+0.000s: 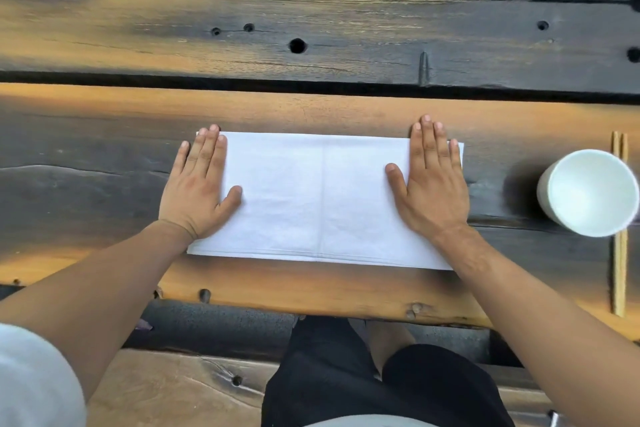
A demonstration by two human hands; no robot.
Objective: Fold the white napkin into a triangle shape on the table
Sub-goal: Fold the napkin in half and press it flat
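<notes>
1. I see the napkin (pixel 322 199) lying flat on the table (pixel 311 107), near the front edge and straight ahead of me. It forms a wide rectangle with a faint vertical crease down its middle. No diagonal fold shows, so I judge the triangle not yet begun.
2. My left hand (pixel 199 184) lies palm down on the napkin's left end, fingers straight and together, thumb spread onto the paper. It grasps nothing; it only presses.
3. My right hand (pixel 429 184) mirrors it on the right end, flat and released, fingertips reaching just past the far edge.
4. I judge the step in hand to be smoothing and squaring the sheet. To do it well: keep both palms flat, press evenly outward, and check that the stacked layers line up along the near edge, where a thin second edge shows.
5. For the diagonal fold I would pin one end with a flat palm and lift a single corner with the other hand, matching edges before creasing.
6. To the right, well apart from the napkin, stands a white cup (pixel 587 192) on or against a pair of chopsticks (pixel 620 270). I would keep my right elbow from sweeping into them.
</notes>
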